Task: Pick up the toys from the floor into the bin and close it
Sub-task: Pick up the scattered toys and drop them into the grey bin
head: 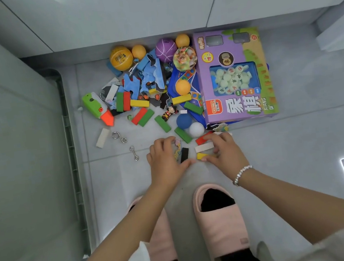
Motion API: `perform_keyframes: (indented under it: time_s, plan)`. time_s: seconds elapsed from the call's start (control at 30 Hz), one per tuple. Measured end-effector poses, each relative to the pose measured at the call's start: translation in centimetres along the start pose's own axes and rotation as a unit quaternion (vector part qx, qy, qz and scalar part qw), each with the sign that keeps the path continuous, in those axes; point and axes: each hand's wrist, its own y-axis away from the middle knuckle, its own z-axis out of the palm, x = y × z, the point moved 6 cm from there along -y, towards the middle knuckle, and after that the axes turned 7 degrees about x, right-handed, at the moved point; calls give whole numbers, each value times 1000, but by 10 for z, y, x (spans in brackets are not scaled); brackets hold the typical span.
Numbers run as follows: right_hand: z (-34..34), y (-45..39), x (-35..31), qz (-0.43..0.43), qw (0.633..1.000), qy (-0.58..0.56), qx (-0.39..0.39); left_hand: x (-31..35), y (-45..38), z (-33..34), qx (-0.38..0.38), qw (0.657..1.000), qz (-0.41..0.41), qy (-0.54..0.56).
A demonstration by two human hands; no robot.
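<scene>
L hand (166,159): fingers curled round puzzle piece (177,151) + black block (184,154) on floor (276,139)
R hand (223,152): fingers curled over white block (204,147), yellow block (201,155)
Toys: heaped beyond hands, by purple box (235,74)
Bin (17,149): far L, lid on

Bare forearms, beaded silver bracelet (242,174) on right wrist, pink slippers (220,217) — black socks, pale trousers (341,244)
</scene>
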Motion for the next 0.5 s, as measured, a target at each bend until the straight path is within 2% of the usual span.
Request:
perform_keyframes:
  time_s: [0.1,0.27,0.4,0.5]
  plan:
    - [7,-5,-6,-23,999,20,-24,3,2,3,-18,999,26,-11]
    - [11,-3,-3,-28,999,44,-16,1,-1,-1,0,999,8,42]
    - [12,1,-2,-48,993,103,-16,1,-3,-2,-3,1000,18,16]
    - [13,-2,-2,-36,994,105,-22,2,-4,-4,-21,1000,21,-5]
